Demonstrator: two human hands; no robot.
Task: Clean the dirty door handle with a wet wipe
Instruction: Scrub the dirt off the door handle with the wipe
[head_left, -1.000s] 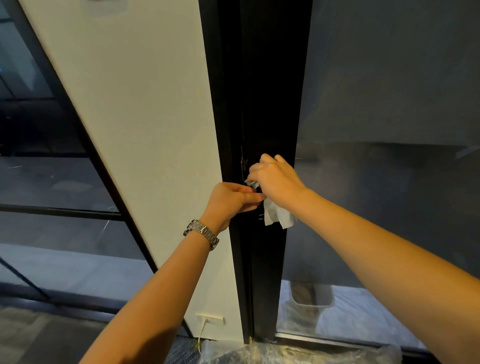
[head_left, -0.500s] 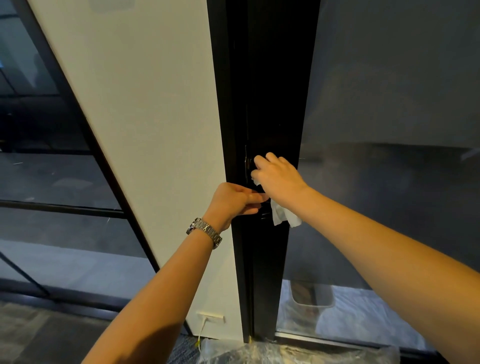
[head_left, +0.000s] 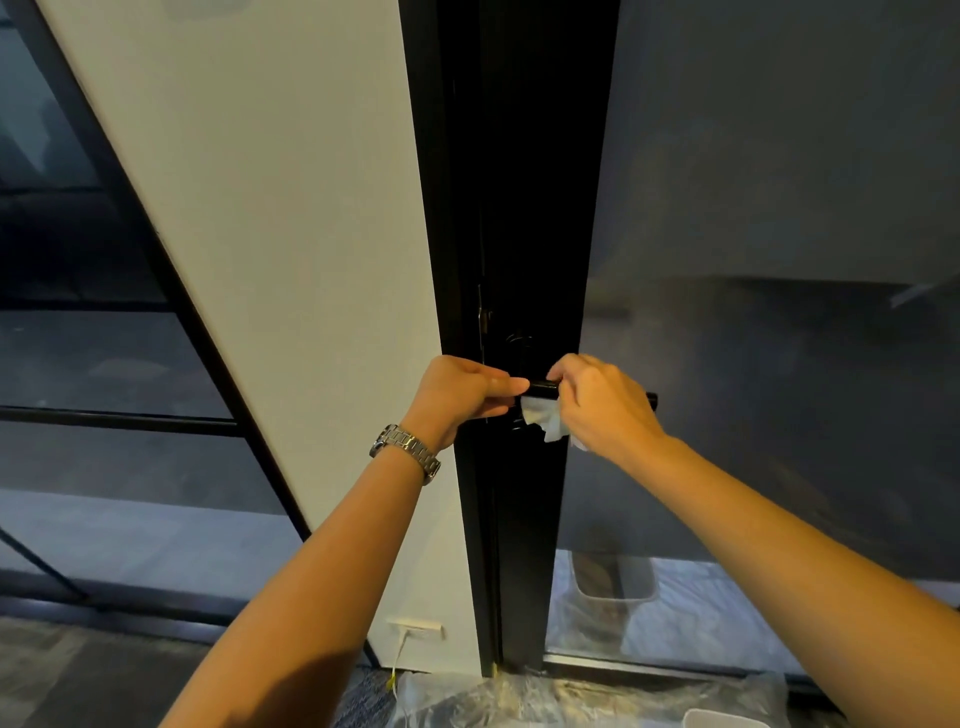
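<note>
Our left hand (head_left: 462, 389) grips the glossy black lever door handle (head_left: 543, 388) on the dark door frame (head_left: 519, 208) while our right hand (head_left: 597, 402) pinches the crumpled white wet wipe (head_left: 540, 418) around it; a loose pinch could let it slip.

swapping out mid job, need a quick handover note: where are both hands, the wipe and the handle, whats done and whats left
Left hand: gripping the inner end of the black door handle, steadying it.
Right hand: holding the white wet wipe against the handle, part of it hanging below.
Done: wipe is on the handle, mid-lever.
Left: wipe the rest of the lever, including the far tip showing past the right hand; how clean it is cannot be judged.
</note>
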